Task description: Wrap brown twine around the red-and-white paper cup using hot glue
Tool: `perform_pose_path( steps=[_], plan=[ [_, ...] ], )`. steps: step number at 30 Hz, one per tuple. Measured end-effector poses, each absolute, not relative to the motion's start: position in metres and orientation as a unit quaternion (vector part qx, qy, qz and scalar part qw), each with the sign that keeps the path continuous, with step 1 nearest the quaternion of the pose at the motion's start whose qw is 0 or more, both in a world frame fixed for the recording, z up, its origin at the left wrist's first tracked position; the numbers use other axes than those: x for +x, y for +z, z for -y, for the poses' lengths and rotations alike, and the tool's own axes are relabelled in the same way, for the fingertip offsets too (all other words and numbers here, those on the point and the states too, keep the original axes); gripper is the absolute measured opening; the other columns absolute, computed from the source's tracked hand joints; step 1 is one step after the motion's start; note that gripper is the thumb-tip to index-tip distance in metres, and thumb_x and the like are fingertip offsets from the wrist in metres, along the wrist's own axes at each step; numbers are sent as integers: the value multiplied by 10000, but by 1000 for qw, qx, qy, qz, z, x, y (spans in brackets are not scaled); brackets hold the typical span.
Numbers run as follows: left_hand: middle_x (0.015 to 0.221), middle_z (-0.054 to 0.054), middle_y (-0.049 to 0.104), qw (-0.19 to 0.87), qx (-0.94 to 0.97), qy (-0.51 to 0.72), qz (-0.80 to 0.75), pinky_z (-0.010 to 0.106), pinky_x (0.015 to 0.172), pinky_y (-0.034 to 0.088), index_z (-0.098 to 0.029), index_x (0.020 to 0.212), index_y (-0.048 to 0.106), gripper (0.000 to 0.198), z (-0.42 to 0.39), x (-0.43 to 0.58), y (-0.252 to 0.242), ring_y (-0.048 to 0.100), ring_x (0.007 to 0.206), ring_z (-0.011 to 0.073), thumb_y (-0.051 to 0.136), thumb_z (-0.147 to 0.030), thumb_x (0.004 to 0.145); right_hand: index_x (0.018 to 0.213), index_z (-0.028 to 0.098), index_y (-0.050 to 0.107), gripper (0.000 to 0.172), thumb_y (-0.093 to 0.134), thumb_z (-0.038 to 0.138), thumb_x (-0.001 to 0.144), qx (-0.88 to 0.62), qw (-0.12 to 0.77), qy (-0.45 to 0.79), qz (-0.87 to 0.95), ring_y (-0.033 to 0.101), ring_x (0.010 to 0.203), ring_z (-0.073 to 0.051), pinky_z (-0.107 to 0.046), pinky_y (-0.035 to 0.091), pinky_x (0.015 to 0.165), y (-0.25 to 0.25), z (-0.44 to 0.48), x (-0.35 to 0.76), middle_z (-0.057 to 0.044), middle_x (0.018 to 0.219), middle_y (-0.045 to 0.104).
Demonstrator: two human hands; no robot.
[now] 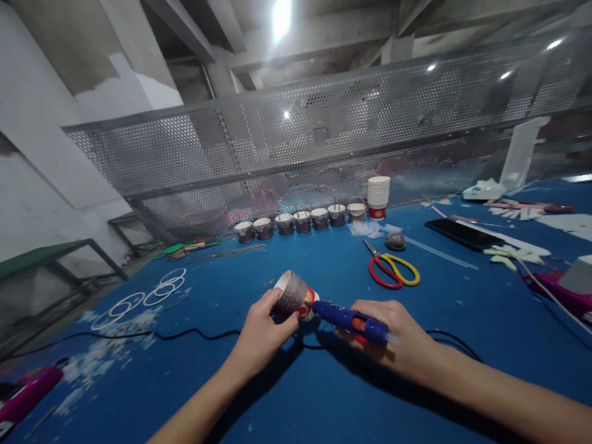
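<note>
My left hand point(261, 330) is closed around a paper cup point(292, 293) that lies on its side, its wall wrapped in grey-brown twine, with red print showing near its base. My right hand point(393, 336) grips a blue glue gun point(351, 320), whose nozzle points left and touches the cup near its base. The gun's black cord point(185, 335) trails left across the blue table point(324, 394). Both hands hover just above the tabletop near its front.
A row of several twine-wrapped cups point(300, 221) and a stack of white cups point(378, 196) stand at the back by a perforated metal screen point(324, 142). Red-and-yellow scissors point(393, 269), a twine ball point(395, 241), a black phone point(464, 234), white rings point(148, 296) and pink tools point(28, 391) lie around.
</note>
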State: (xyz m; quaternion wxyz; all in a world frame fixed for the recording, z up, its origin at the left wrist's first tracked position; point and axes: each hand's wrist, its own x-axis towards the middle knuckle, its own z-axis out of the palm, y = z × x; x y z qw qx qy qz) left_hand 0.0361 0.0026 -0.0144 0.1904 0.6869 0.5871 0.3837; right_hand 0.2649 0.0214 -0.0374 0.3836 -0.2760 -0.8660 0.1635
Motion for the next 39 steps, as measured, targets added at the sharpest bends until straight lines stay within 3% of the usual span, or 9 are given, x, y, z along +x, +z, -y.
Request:
perform_pose_path(
  steps=[17, 35, 39],
  plan=[
    [919, 61, 727, 218, 683, 392, -576, 337, 780, 494, -165, 914, 698, 255, -1, 38, -10, 640, 845, 236, 595, -216, 687, 767, 154, 619, 304, 474, 387, 898, -268, 346, 171, 883, 546, 528, -130, -230, 354, 502, -36, -17, 266, -56, 661, 639],
    [897, 84, 724, 250, 674, 403, -567, 357, 791, 500, -152, 918, 697, 285, -3, 32, -9, 640, 873, 255, 608, -219, 655, 653, 168, 560, 316, 501, 375, 884, -287, 396, 172, 855, 459, 451, -100, -212, 306, 452, -30, -17, 267, -22, 567, 575],
    [960, 88, 723, 238, 682, 401, -563, 361, 829, 496, -159, 937, 702, 288, -3, 30, -11, 642, 899, 252, 614, -219, 669, 704, 166, 569, 271, 527, 374, 872, -275, 386, 178, 862, 511, 492, -119, -220, 342, 486, -33, -17, 267, -37, 614, 605]
  ],
)
